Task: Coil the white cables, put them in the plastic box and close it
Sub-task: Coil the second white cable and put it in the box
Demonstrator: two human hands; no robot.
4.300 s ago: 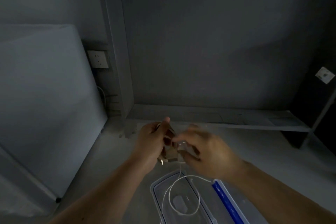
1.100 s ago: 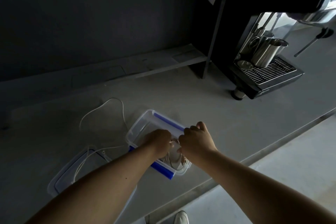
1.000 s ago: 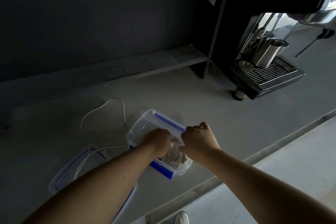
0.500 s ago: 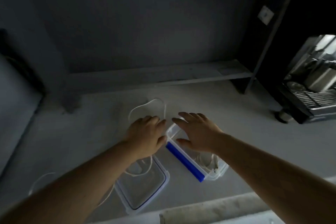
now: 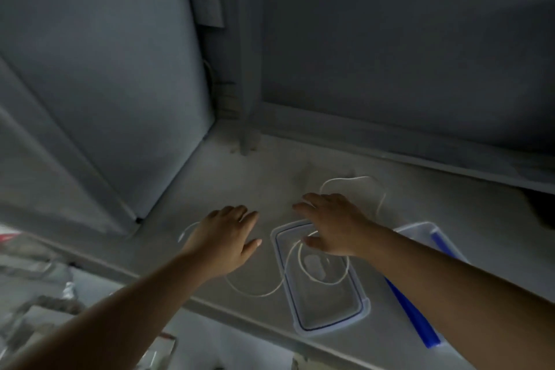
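Note:
A loose white cable [image 5: 326,279] trails in loops across the grey counter and over the clear lid [image 5: 327,309], which lies flat near the counter's front edge. My right hand [image 5: 333,225] hovers open, palm down, over the lid's far end. To the left of the lid my left hand [image 5: 223,237] is spread open above the cable and holds nothing. The clear plastic box [image 5: 429,237] with blue clips sits at the right, mostly hidden behind my right forearm. Its contents are hidden.
A large grey appliance [image 5: 90,84] stands at the left against the wall. A low ledge [image 5: 420,147] runs along the back of the counter. The counter's front edge [image 5: 228,306] runs diagonally below my hands, with blurred items beneath at the lower left.
Both hands left the box, where they had set a coiled cable, and moved left over the lid and the loose cable. The view swung left, away from the coffee machine.

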